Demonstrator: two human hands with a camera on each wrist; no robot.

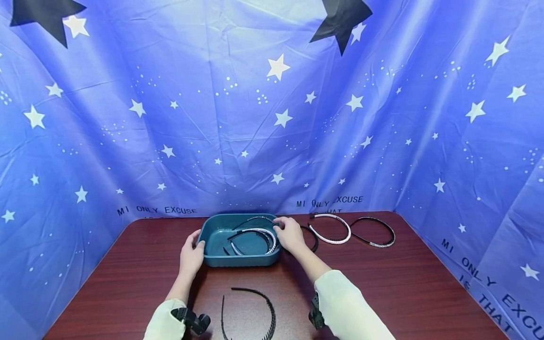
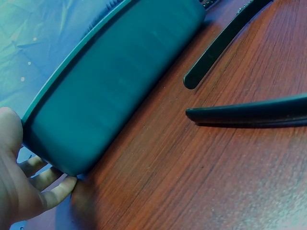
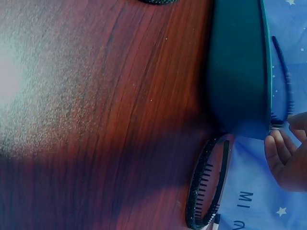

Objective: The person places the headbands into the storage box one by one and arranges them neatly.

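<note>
Left hand (image 1: 191, 255): the near left corner of the teal tray (image 1: 212, 259) is gripped; the thumb is laid on the rim and the fingers are curled under the outer wall, as seen in the left wrist view.
Right hand (image 1: 290, 234): placed at the far right corner of the tray; the end of a dark headband (image 1: 254, 219) is pinched by the fingertips at the rim.
Teal tray: held between both hands, resting on the wooden table (image 1: 403, 293).
Tray contents: a rhinestone headband (image 1: 260, 232) is seen inside, just left of the right hand.
Near side of hands: a black toothed headband (image 1: 255, 307) is lying between the forearms.
Right of right hand: a black headband (image 1: 313, 236) touching the wrist area, then a white headband (image 1: 333, 228), then a thin dark headband (image 1: 376, 231).
</note>
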